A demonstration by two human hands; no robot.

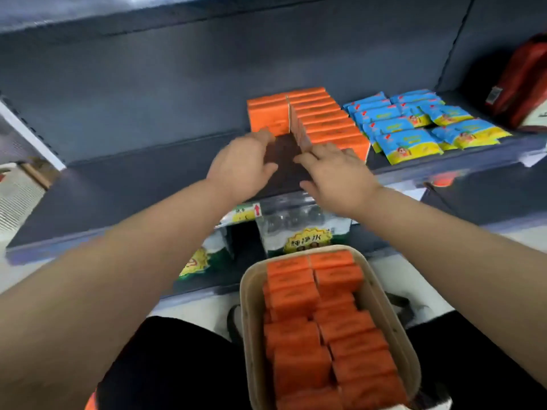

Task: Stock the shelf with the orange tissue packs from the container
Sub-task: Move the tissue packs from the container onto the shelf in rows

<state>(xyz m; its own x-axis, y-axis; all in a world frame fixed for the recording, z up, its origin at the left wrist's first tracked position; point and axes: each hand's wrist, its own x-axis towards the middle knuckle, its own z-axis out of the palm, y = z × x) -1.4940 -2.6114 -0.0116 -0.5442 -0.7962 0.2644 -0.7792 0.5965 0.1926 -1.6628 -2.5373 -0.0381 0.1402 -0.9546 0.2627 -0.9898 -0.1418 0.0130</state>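
Upright orange tissue packs (rows running back)

two hands, one container, about ten blue packets.

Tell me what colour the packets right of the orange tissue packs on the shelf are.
Blue with yellow, the packets, in the head view.
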